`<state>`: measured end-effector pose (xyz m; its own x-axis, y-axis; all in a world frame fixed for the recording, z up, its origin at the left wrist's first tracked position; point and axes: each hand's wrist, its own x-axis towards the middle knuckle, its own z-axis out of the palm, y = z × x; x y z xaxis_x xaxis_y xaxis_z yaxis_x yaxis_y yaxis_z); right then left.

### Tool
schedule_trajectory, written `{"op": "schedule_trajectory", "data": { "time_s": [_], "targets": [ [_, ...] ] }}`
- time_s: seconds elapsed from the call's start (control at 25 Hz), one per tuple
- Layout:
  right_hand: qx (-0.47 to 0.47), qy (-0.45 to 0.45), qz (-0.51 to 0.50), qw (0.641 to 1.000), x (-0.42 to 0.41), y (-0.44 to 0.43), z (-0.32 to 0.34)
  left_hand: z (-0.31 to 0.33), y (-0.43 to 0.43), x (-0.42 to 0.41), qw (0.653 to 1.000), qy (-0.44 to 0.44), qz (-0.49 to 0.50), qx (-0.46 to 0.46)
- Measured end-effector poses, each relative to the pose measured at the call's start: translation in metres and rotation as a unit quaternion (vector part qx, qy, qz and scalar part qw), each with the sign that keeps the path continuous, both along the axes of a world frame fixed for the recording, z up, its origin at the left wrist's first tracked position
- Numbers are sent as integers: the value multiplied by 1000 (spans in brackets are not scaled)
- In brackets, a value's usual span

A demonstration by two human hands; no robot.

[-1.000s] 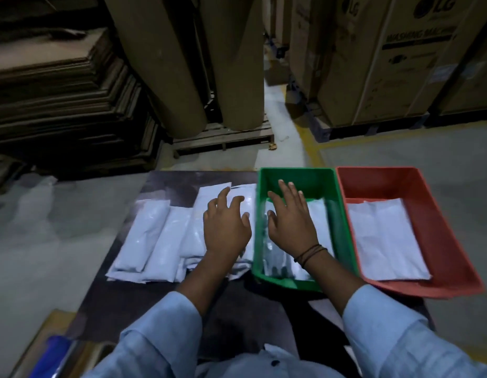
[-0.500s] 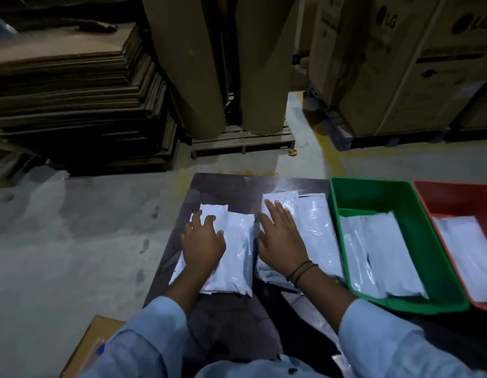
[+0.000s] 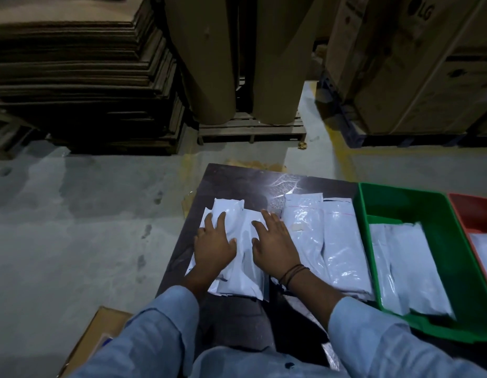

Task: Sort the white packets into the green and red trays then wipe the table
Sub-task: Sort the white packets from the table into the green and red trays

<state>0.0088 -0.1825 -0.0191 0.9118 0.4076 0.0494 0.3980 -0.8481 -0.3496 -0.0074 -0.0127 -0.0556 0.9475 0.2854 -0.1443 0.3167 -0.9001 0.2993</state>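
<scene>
A left pile of white packets [image 3: 246,271] lies on the dark table [image 3: 236,178]. My left hand [image 3: 213,245] rests flat on the pile's left side, fingers spread. My right hand [image 3: 273,245] lies flat on its right side. A second pile of white packets [image 3: 326,241] sits to the right, beside the green tray [image 3: 454,257], which holds white packets [image 3: 411,271]. Only a corner of the red tray [image 3: 474,211] shows at the right edge, with a packet [image 3: 486,249] inside.
A flat cardboard piece [image 3: 92,339] lies on the floor at lower left. Stacked cardboard sheets [image 3: 78,75], two large brown rolls [image 3: 206,55] on a pallet and big cartons [image 3: 416,64] stand beyond the table, across bare concrete floor.
The view has swung left, pushing the trays to the right edge. My right hand left the green tray and came onto the left pile; my left hand moved further left along it.
</scene>
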Motion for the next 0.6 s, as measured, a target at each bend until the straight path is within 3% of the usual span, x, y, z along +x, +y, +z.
{"op": "schedule_trajectory", "data": {
  "time_s": [0.36, 0.6],
  "targets": [
    [-55, 80, 5, 995, 4, 37, -12, 19, 34, -10, 994, -97, 50, -11],
    [-89, 191, -93, 973, -2, 65, -36, 22, 41, -30, 992, -87, 80, -33]
  ]
}}
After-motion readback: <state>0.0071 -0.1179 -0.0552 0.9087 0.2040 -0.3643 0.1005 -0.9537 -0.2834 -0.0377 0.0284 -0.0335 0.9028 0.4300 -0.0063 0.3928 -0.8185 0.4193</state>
